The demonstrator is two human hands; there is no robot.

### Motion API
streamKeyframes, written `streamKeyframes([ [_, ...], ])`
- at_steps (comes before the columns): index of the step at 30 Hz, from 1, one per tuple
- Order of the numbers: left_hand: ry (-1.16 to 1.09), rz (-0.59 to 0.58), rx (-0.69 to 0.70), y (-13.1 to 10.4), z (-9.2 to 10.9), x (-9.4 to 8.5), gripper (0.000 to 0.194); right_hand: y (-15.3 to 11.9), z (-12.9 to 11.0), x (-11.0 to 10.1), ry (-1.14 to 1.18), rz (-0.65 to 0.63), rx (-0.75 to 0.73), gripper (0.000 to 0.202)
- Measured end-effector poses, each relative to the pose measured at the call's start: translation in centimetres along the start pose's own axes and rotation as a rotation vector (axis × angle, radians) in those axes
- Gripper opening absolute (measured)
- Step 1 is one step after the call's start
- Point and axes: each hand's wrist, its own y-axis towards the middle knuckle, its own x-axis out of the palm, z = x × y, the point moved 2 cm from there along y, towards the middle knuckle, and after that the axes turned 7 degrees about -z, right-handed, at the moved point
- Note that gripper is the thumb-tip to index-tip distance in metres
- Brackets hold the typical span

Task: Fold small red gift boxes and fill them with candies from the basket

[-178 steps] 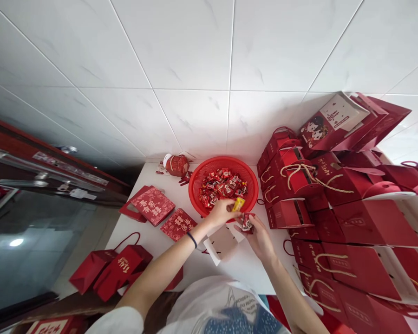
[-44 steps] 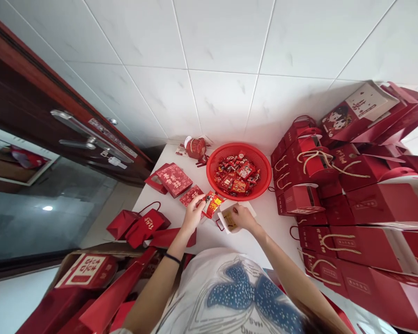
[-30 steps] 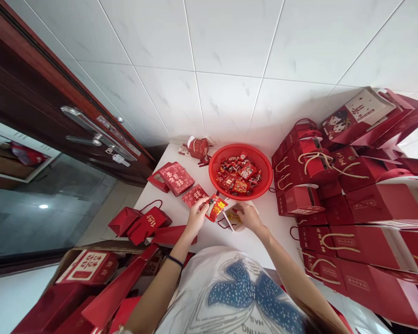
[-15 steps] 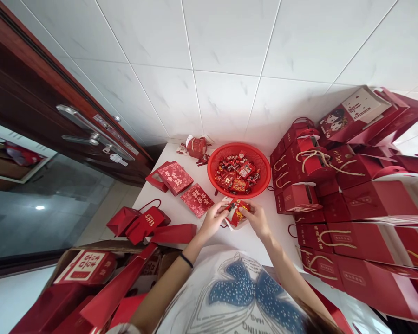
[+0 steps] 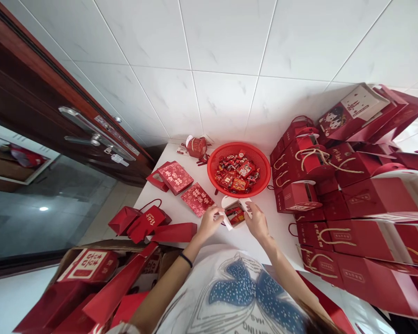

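A small box (image 5: 235,224) stands open on the white table, its white flaps spread, with red and gold wrapped sweets (image 5: 235,215) inside. My left hand (image 5: 211,221) pinches the flap on the box's left side. At the right side, my right hand (image 5: 256,220) has its fingers closed on another white flap. Just beyond the box sits a red plastic basket (image 5: 212,178) holding several red-wrapped sweets. Two flat red patterned packets (image 5: 197,199) (image 5: 176,177) lie to the left of the hands.
Stacked red gift boxes (image 5: 360,199) with rope handles fill the right side. Red bags (image 5: 151,223) lie at the table's left edge. A carton of red boxes (image 5: 87,265) is at lower left. Beyond are a tiled wall (image 5: 226,97) and a dark door (image 5: 38,93).
The red and gold packet that both hands held over the box is now inside it. My hands have moved slightly apart, onto the flaps.
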Motion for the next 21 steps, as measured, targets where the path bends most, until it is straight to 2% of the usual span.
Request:
streamKeyframes([
  [3,-0.002,-0.02,-0.008,0.1,-0.2,-0.1,0.032,-0.1,-0.3,-0.5,-0.072,-0.056,-0.035,0.029],
  [5,0.008,-0.027,-0.006,0.4,-0.2,-0.1,0.034,0.0,-1.0,-0.3,-0.156,-0.145,-0.055,0.028],
  [10,0.06,-0.055,0.0,0.8,0.0,0.4,0.041,1.5,-2.9,2.0,-0.384,-0.48,-0.044,0.032],
  [13,0.07,-0.065,0.005,0.5,-0.1,0.5,0.046,2.3,-3.2,2.8,-0.444,-0.567,0.026,0.033],
  [17,0.025,-0.071,-0.026,-0.4,-0.6,-0.2,0.049,1.5,-2.7,2.1,-0.372,-0.513,-0.042,0.032],
  [19,0.003,-0.063,-0.048,-0.9,-0.9,-0.7,0.049,0.3,-1.8,1.0,-0.261,-0.387,-0.062,0.028],
  [21,-0.016,-0.055,-0.066,-1.1,-1.2,-1.1,0.049,-0.7,-0.3,-0.3,-0.172,-0.185,-0.013,0.025],
])
